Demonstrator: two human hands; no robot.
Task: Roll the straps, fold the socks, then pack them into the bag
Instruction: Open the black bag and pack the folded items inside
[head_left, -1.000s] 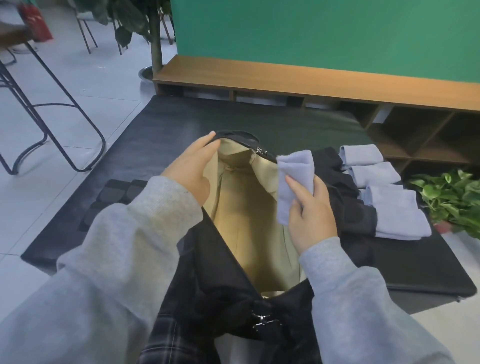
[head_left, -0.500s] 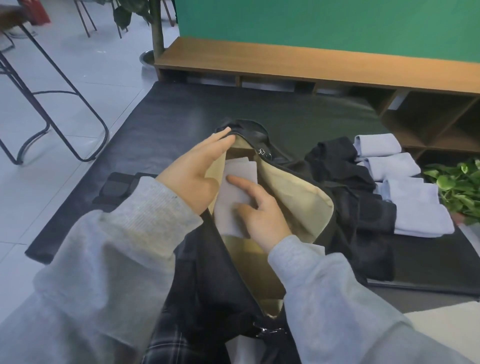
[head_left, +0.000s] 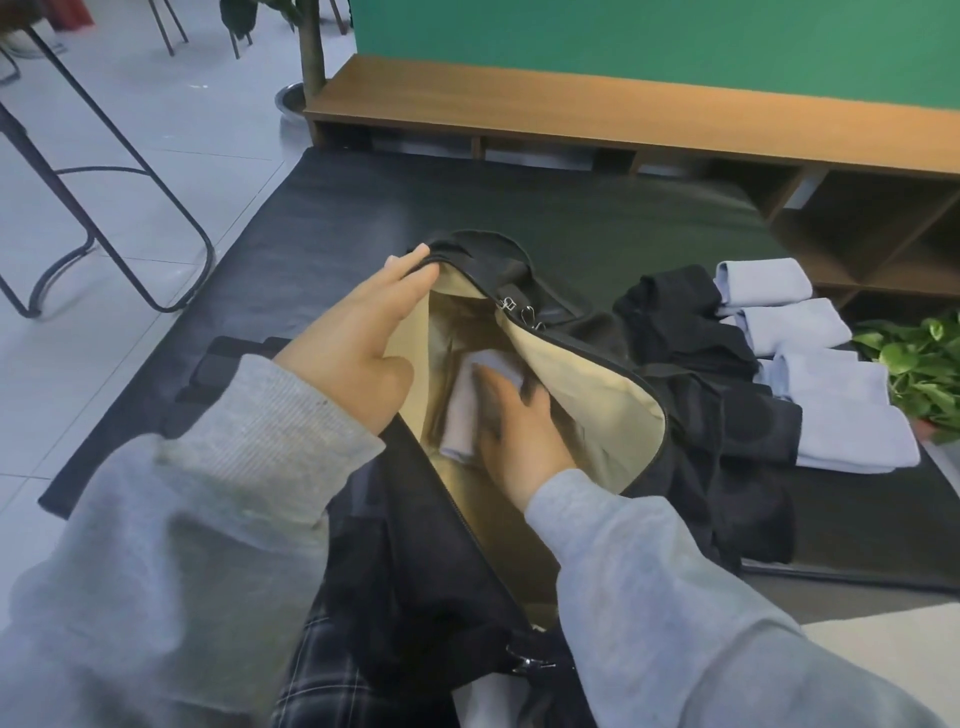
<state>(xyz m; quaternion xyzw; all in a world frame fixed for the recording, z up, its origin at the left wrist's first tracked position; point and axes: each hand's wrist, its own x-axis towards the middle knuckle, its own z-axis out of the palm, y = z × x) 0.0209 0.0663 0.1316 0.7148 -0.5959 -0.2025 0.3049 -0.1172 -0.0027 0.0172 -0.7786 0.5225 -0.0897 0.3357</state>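
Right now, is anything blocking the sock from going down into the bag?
Nothing visible. The left hand holds the bag open, and the right hand already has the sock inside it.

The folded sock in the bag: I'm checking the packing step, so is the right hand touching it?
Touching. The head view shows the right hand inside the open bag, its fingers lying flat on the folded sock with no gap between them.

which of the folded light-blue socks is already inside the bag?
The folded sock under the right hand, down against the bag's beige lining. The other folded socks lie in a row on the black mat to the bag's right, untouched.
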